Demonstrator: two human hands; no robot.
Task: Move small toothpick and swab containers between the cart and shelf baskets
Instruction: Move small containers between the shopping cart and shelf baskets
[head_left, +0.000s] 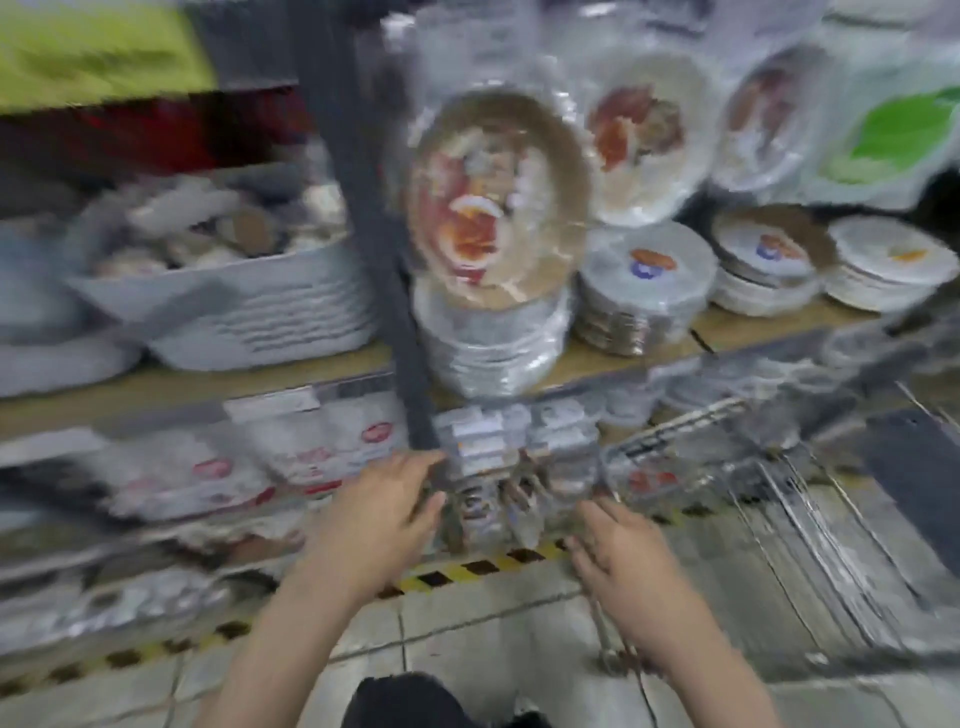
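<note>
Reaching forward in the blurred head view, the left hand (371, 519) and right hand (618, 561), fingers loosely extended and holding nothing, flank the small containers (498, 467) stacked low on the shelf beside the wire cart (727, 457), so moving them seems barely begun.

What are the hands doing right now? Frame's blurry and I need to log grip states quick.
Left hand: fingers extended toward the stacked small containers, holding nothing clear; open.
Right hand: fingers extended, nothing visibly gripped; open.
</note>
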